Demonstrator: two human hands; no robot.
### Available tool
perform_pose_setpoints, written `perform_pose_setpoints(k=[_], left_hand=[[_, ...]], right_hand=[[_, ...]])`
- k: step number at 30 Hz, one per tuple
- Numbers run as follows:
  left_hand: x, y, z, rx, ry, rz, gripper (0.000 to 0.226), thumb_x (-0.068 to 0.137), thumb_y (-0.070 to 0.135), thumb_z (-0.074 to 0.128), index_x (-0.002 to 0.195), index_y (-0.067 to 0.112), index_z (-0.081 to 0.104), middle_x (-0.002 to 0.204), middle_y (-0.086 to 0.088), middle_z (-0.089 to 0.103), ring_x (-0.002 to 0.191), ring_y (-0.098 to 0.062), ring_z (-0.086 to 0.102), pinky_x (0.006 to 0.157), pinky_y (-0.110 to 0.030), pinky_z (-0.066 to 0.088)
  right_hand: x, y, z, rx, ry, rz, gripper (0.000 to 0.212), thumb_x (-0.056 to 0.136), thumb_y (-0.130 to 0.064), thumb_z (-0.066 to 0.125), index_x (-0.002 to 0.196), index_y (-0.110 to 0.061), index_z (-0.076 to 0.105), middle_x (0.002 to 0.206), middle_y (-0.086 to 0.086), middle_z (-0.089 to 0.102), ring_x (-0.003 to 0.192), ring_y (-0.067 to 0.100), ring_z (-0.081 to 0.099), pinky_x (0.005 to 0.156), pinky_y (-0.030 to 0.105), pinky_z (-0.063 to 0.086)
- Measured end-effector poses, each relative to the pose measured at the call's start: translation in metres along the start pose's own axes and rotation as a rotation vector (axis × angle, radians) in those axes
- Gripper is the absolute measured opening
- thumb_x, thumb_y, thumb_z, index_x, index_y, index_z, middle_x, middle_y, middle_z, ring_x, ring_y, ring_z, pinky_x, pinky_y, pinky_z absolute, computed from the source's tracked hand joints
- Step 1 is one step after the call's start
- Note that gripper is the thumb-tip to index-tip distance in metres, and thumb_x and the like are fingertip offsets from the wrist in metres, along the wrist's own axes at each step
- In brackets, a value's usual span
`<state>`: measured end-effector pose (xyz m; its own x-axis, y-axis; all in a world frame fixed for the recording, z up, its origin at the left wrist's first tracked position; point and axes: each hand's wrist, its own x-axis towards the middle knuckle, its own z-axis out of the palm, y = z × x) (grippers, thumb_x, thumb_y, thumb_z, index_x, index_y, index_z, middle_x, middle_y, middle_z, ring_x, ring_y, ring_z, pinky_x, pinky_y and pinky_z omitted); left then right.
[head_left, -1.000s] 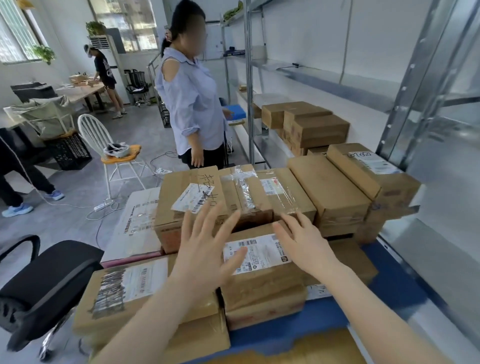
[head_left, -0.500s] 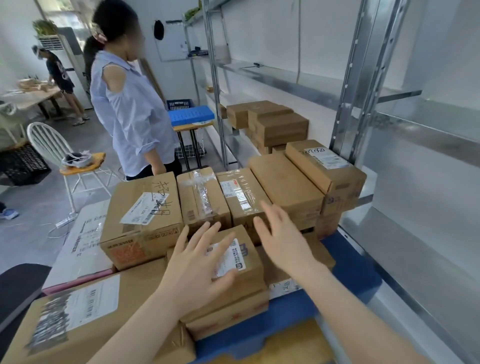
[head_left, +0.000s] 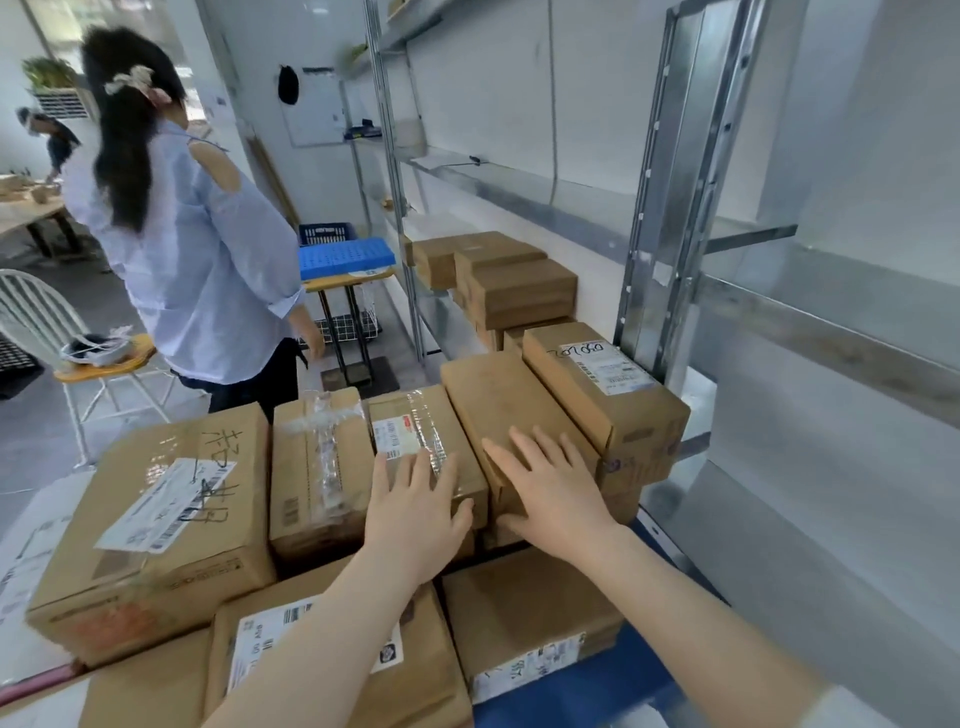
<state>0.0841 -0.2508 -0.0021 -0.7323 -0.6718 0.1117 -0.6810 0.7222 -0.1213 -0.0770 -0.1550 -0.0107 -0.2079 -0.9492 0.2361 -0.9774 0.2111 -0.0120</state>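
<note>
Several brown cardboard parcels are stacked on a blue surface (head_left: 613, 691) in front of me. My left hand (head_left: 415, 512) lies flat with straight fingers on a taped box with a small white label (head_left: 410, 431). My right hand (head_left: 550, 488) lies flat on the plain brown box (head_left: 498, 389) beside it, thumb at the box's near end. A labelled box (head_left: 602, 384) sits right of that one. A large box with handwriting and a shipping label (head_left: 166, 514) stands at the left, with a taped box (head_left: 322, 462) between it and my left hand.
A person in a light blue shirt (head_left: 202, 270) stands just beyond the pile, back turned. Metal shelving (head_left: 670, 218) runs along the right, holding more boxes (head_left: 514, 286). A white chair (head_left: 47, 332) and a blue crate on a stand (head_left: 345, 257) are behind.
Both hands have moved forward from the small labelled box near me onto two boxes in the row behind. The view has swung right, and the person has turned away.
</note>
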Motion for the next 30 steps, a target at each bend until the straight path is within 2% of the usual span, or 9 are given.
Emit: perform_pose_setpoints(k=[5,11,14,16,19,21,24,27,30], left_hand=[[-0.003,0.006,0.0,-0.006,0.01,0.004,0.063,0.094,0.057,0.01,0.151,0.029,0.015,0.155,-0.011,0.024,0.142,-0.029,0.019,0.115,-0.052,-0.004],[-0.008,0.005,-0.009,-0.021,0.003,0.013,0.06,0.095,0.055,0.012,0.148,0.03,0.022,0.151,-0.006,0.032,0.139,-0.026,0.029,0.115,-0.055,0.002],[-0.006,0.005,-0.014,-0.084,-0.001,-0.021,0.058,0.096,0.054,0.014,0.149,0.03,0.018,0.154,-0.006,0.027,0.14,-0.026,0.028,0.115,-0.056,0.003],[-0.005,0.007,-0.017,-0.1,-0.027,-0.018,0.058,0.097,0.053,0.015,0.15,0.03,0.015,0.156,-0.005,0.023,0.142,-0.026,0.023,0.115,-0.058,0.004],[-0.009,0.008,-0.017,-0.088,-0.074,0.002,0.056,0.097,0.052,0.014,0.149,0.032,0.018,0.156,-0.003,0.023,0.143,-0.025,0.02,0.113,-0.062,0.003],[-0.013,0.006,-0.019,-0.097,-0.084,0.009,0.054,0.097,0.05,0.014,0.148,0.032,0.022,0.154,-0.001,0.027,0.142,-0.023,0.023,0.112,-0.062,0.003],[-0.025,-0.001,-0.024,-0.072,-0.036,0.043,0.052,0.098,0.048,0.015,0.146,0.031,0.026,0.151,0.0,0.034,0.139,-0.021,0.029,0.112,-0.057,0.007],[-0.047,-0.017,-0.035,-0.146,0.059,0.037,0.05,0.099,0.045,0.018,0.146,0.031,0.029,0.149,0.002,0.038,0.138,-0.018,0.03,0.114,-0.053,0.006],[-0.082,-0.051,-0.048,-0.159,0.19,-0.007,0.048,0.099,0.041,0.023,0.144,0.029,0.034,0.145,0.002,0.042,0.136,-0.019,0.035,0.116,-0.047,0.012]], right_hand=[[0.005,0.017,-0.001,0.031,-0.003,-0.082,0.083,0.077,-0.057,0.063,0.146,-0.032,0.023,0.149,0.002,0.03,0.137,0.029,0.024,0.112,0.051,0.017],[0.002,0.026,-0.013,0.079,-0.007,-0.147,0.074,0.082,-0.067,0.047,0.145,-0.037,0.021,0.149,-0.003,0.029,0.137,0.022,0.025,0.113,0.047,0.018],[0.009,0.036,-0.034,0.115,0.134,-0.07,0.069,0.085,-0.075,0.025,0.145,-0.042,0.017,0.153,-0.004,0.025,0.138,0.02,0.025,0.112,0.045,0.013],[0.016,0.054,-0.046,0.059,0.161,0.063,0.065,0.087,-0.072,0.018,0.144,-0.041,0.021,0.154,0.0,0.024,0.14,0.026,0.023,0.113,0.05,0.013],[0.022,0.079,-0.045,-0.046,-0.014,0.207,0.061,0.089,-0.066,0.025,0.144,-0.038,0.023,0.155,0.005,0.021,0.14,0.034,0.02,0.112,0.053,0.016],[0.018,0.085,-0.038,-0.063,-0.05,0.186,0.056,0.091,-0.06,0.033,0.142,-0.036,0.032,0.154,0.005,0.024,0.138,0.033,0.023,0.11,0.052,0.019],[0.01,0.084,-0.03,-0.099,0.016,0.096,0.045,0.091,-0.045,0.045,0.135,-0.033,0.047,0.152,0.003,0.03,0.135,0.032,0.027,0.108,0.051,0.021],[0.009,0.079,-0.037,-0.042,0.029,0.107,0.045,0.093,-0.035,0.046,0.138,-0.03,0.042,0.151,0.005,0.031,0.136,0.033,0.027,0.109,0.052,0.02],[0.004,0.054,-0.046,0.061,0.15,0.095,0.046,0.095,-0.034,0.043,0.141,-0.028,0.038,0.15,0.009,0.033,0.137,0.034,0.028,0.111,0.055,0.018]])
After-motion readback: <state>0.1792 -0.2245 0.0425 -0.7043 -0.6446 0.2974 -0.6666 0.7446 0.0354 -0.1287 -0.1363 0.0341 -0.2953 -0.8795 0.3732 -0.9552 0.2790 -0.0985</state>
